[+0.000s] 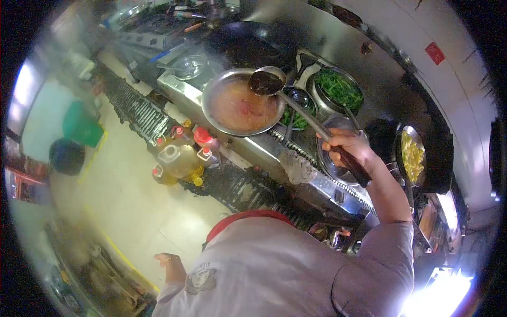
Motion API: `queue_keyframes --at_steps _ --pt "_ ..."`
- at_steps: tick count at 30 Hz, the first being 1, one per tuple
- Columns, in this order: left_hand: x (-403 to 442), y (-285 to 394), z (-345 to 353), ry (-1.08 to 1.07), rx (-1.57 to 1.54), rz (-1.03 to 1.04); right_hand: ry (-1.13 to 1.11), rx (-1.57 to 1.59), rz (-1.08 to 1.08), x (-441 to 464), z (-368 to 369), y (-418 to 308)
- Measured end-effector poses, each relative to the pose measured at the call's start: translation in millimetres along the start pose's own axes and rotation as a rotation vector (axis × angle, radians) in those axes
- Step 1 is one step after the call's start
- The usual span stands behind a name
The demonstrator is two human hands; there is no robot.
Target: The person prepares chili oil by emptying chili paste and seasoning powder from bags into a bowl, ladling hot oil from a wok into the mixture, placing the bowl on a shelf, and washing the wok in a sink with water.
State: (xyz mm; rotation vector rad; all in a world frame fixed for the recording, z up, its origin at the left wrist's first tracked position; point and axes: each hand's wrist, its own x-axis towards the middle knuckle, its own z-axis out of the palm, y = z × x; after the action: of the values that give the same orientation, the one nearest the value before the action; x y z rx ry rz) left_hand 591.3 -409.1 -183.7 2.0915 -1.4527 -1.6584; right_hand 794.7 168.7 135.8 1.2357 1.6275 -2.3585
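A long-handled ladle (266, 82) is gripped near the dark end of its handle by my right hand (346, 148). Its bowl, holding dark liquid, hangs over the rim of a wide metal basin (211, 119) filled with reddish-brown liquid. Below and behind the ladle's handle sits a strainer (299, 99) with green vegetables under it. My left hand (168, 260) is low at the left, away from the counter, holding nothing visible, its fingers partly apart.
Leafy greens fill a pan (338, 90); another pan (413, 156) holds yellow food. A dark wok (245, 45) stands behind the basin. Oil jugs (179, 161) and red-capped bottles stand left of the counter edge. A green bin (82, 127) is at the far left.
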Motion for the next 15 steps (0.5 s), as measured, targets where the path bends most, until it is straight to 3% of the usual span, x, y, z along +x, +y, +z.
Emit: queue_keyframes --at_steps 5,15 --pt "12 0 5 -0.039 0.022 0.015 0.192 -0.09 -0.082 -13 19 15" --pt "33 -14 7 -0.115 0.075 0.019 0.151 -0.503 -0.294 1 7 28"
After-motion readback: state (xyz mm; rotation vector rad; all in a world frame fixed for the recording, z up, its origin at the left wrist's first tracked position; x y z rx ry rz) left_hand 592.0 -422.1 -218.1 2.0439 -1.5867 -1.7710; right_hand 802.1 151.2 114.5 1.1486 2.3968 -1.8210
